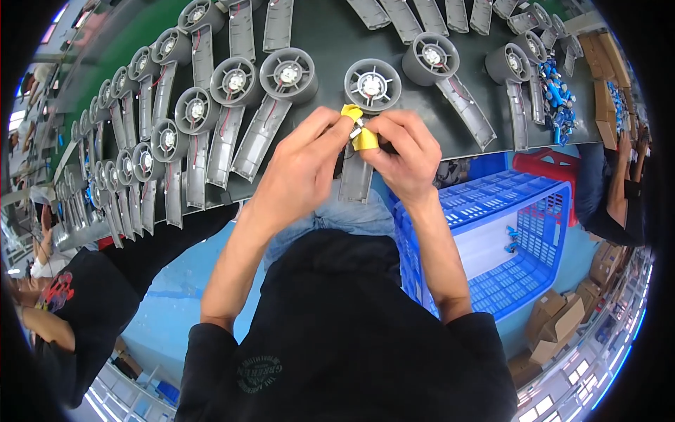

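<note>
Directly in front of me lies a grey hairdryer-shaped shell, its round fan housing (372,86) facing up and its open handle half (356,181) pointing toward me. Over the joint between them, my left hand (299,165) and my right hand (408,151) meet in a pinch. Yellow coverings (365,139) show at the fingertips of both. Between the fingertips is a small white-and-metal part (356,129), partly hidden, so its exact kind cannot be made out.
Rows of similar grey shells (288,76) fill the dark green table (337,35) on the left and far side. A pile of blue parts (557,105) lies at the right. Below stand a blue plastic crate (485,204) and a red stool (548,165). Co-workers (91,302) sit on both sides.
</note>
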The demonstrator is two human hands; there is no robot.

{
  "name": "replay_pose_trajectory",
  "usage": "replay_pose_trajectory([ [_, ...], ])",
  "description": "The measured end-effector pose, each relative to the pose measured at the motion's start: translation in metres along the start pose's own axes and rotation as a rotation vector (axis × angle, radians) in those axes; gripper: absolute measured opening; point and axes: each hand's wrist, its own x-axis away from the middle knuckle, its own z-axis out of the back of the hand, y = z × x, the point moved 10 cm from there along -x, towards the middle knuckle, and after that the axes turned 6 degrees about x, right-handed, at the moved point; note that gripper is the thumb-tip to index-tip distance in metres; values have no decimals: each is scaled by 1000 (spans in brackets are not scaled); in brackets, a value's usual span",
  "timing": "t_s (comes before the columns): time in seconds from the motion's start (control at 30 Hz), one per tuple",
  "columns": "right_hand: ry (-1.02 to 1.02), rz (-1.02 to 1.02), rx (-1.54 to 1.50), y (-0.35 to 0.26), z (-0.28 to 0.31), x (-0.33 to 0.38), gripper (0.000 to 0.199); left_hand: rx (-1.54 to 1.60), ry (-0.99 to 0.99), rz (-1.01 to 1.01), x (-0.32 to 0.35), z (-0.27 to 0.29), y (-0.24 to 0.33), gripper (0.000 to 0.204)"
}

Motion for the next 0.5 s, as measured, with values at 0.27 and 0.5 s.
replay_pose_trajectory([
  [0.27, 0, 18, -3, 0, 1, 1, 29, -31, -91, -37, -2, -4, 0, 38],
  [0.5, -2, 42, -17, 0, 0, 2, 30, -87, -136, -58, 0, -4, 1, 40],
])
